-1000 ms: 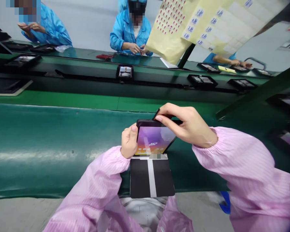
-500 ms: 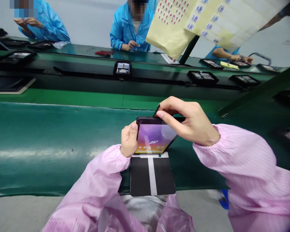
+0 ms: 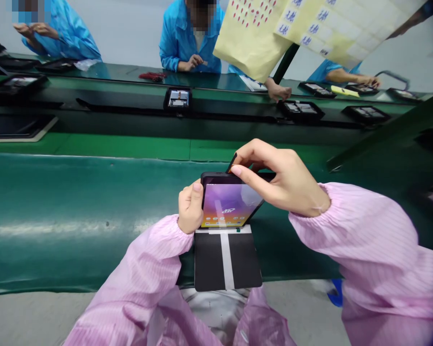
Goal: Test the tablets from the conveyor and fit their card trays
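Observation:
A tablet (image 3: 223, 204) with a lit purple and orange home screen stands tilted up in front of me. My left hand (image 3: 191, 207) is closed on its left edge, thumb on the front. At the tablet's top edge my right hand (image 3: 265, 175) pinches a thin dark strip-like piece (image 3: 232, 162) between thumb and fingers; what this piece is I cannot make out. The right hand covers the tablet's upper right corner. Below the screen lies a black flat panel (image 3: 207, 262) with a white stripe down its middle, reaching over the bench's near edge.
The green bench (image 3: 75, 206) spreads on both sides. Beyond it runs a line with several opened devices in black frames (image 3: 178, 99). Co-workers in blue (image 3: 191, 48) sit across. Yellow sheets (image 3: 252, 43) hang at upper right, near a green post (image 3: 382, 122).
A co-worker's hand has come in at the far line, beside a black-framed device. My hands and the tablet keep almost the same pose, with a slight shift of the view.

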{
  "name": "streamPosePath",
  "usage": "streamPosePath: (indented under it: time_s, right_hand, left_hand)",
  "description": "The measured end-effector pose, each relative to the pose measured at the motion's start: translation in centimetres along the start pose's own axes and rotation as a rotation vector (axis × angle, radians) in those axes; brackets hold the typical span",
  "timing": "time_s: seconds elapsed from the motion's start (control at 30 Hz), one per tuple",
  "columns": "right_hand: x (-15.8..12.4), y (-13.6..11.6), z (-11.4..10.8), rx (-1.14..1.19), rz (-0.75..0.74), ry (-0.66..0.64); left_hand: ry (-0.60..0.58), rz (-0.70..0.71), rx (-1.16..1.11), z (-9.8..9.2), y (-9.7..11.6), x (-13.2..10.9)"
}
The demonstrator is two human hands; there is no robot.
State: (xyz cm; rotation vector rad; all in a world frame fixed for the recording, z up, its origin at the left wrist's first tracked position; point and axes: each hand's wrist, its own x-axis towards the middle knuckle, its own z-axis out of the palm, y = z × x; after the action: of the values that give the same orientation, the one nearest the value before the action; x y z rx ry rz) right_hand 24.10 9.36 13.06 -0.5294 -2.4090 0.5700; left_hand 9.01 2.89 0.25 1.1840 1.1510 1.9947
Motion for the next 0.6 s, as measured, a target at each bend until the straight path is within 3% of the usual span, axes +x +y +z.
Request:
streamPosePath:
  time_s: [0.3, 0.6]
  right_hand:
    - [0.43, -0.01, -0.22, -0.054, -0.027, -0.033]
    - [0.36, -0.08, 0.13, 0.03, 0.007, -0.02]
  left_hand:
    - [-0.017, 0.027, 0.022, -0.2, -0.23, 0.06]
    - [-0.053, -0.102, -0.086, -0.92, -0.94, 0.1]
